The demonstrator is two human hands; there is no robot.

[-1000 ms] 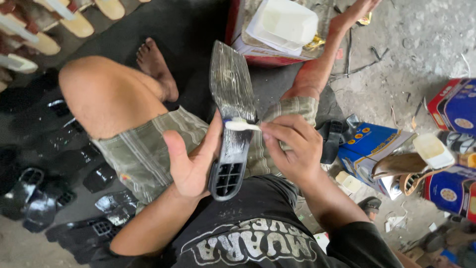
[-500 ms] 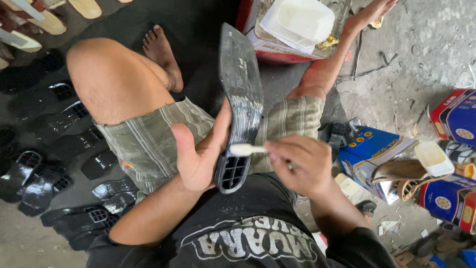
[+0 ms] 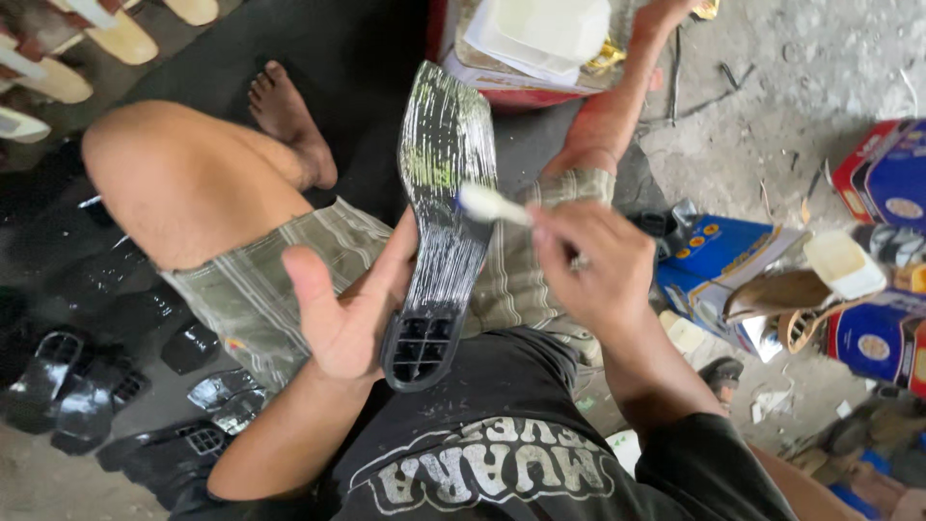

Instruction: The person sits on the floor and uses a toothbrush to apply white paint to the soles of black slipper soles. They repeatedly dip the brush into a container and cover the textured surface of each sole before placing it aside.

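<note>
A long black shoe sole (image 3: pixel 442 203) rests over my lap, its surface shiny with wet streaks and its hollow grid heel toward me. My left hand (image 3: pixel 347 309) props it from the left side, palm up, thumb spread, fingers against the sole's edge. My right hand (image 3: pixel 590 268) grips a small white-tipped brush (image 3: pixel 490 205), whose tip touches the sole's right edge near its middle. I sit on the ground in striped shorts, knees apart.
Several black soles (image 3: pixel 87 386) lie on the floor at my left, pale soles (image 3: pixel 116 39) at top left. A red tray (image 3: pixel 502 87) with a white container stands ahead. Blue and red boxes (image 3: pixel 868 193) and a glue pot (image 3: pixel 844 265) sit at right.
My right hand has drawn the brush from the heel end up toward the middle of the sole. The left hand keeps propping the sole in about the same spot.
</note>
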